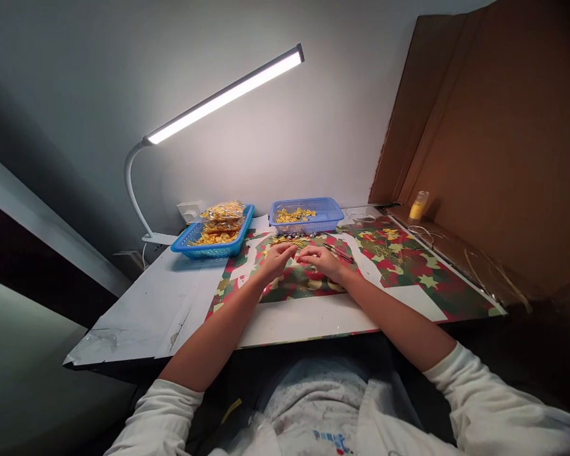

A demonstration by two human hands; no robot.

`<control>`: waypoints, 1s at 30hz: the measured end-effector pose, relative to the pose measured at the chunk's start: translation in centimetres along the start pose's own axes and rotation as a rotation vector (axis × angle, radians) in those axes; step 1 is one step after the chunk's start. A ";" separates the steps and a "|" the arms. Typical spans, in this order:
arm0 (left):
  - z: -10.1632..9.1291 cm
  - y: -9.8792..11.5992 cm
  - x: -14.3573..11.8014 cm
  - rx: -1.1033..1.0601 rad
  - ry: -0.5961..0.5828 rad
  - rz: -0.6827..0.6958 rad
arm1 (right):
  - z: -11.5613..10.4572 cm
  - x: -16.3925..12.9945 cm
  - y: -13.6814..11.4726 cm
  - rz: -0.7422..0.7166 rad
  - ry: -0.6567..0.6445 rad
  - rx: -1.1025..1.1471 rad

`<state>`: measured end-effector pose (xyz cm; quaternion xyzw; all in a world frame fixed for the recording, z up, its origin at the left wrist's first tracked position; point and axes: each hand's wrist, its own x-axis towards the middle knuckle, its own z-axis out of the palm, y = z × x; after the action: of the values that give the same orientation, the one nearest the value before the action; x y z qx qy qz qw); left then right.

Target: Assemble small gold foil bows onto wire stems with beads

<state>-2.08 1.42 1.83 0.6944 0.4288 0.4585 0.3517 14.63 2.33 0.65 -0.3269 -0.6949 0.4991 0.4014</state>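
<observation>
Yellow strip-like pieces [291, 240], slender and dark-streaked, lie clustered on the camouflage-patterned surface [294, 291] at twelve o'clock, just beyond the left hand [279, 258] and right hand [320, 258]. Both have fingers drawn together; whether they grasp anything, I cannot tell. Farther out, a periwinkle basket [330, 224] at twelve holds yellow bows [295, 216]; a turquoise basket [208, 252] sits at ten.

Creased white sleeves [489, 396], elbow-high, and a pale, dark-smudged top [313, 392] with a blue-and-red print [331, 439]

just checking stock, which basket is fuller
The bright blue basket, left, by the lamp: its yellow contents pile high; those in the lavender basket lie low.
</observation>
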 end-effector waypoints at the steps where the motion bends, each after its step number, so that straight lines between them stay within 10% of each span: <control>1: 0.0 0.0 0.0 0.007 -0.003 0.002 | 0.0 0.0 -0.1 0.016 0.000 0.026; 30: -0.3 -0.7 0.4 0.111 0.143 -0.105 | -0.2 -0.4 -0.1 0.197 0.073 0.060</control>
<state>-2.44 2.08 1.42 0.6549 0.5134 0.4634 0.3046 15.03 2.05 0.73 -0.3994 -0.6291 0.5445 0.3850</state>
